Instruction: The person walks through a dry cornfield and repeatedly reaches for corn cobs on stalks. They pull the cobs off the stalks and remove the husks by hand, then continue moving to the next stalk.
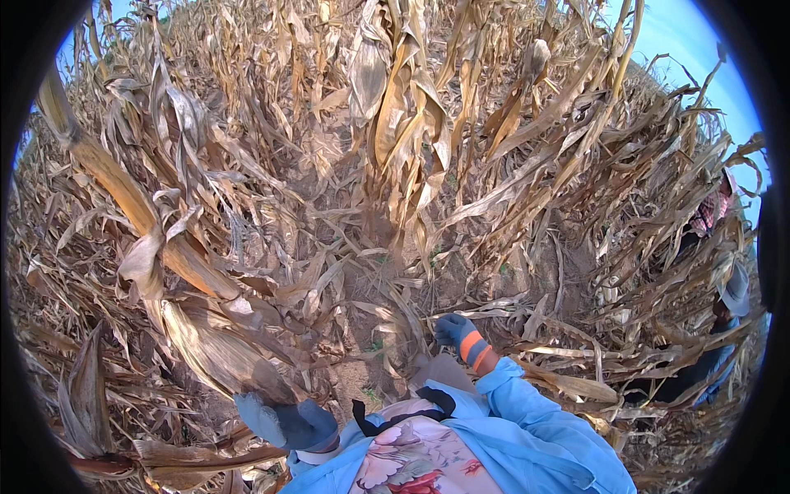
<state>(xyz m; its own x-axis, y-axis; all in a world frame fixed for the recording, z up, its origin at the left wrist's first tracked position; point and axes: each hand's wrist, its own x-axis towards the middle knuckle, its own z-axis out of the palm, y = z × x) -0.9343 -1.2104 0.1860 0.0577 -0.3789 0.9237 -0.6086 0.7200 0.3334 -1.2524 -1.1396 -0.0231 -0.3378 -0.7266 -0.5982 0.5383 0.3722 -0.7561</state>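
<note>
My left hand point(285, 423), in a blue-grey work glove, is closed around the lower tip of a corn ear point(213, 346) in its dry, pale husk. Part of the grip is hidden by the glove. A thick, yellow-brown corn stalk point(123, 182) slants down from the upper left towards that ear. In front of my body, my right hand point(458, 335) hangs with its fingers curled and nothing visible in them. Its glove is dark grey-blue with an orange band at the cuff. Dry corn leaves point(487, 305) lie just beyond it.
Dry standing corn plants point(401, 111) rise ahead and on both sides. Fallen stalks and leaves point(574, 383) cover much of the brown soil point(349, 380). At right, a person in a hat point(735, 293) is low among the stalks, with another person in a checked top point(713, 210) beyond.
</note>
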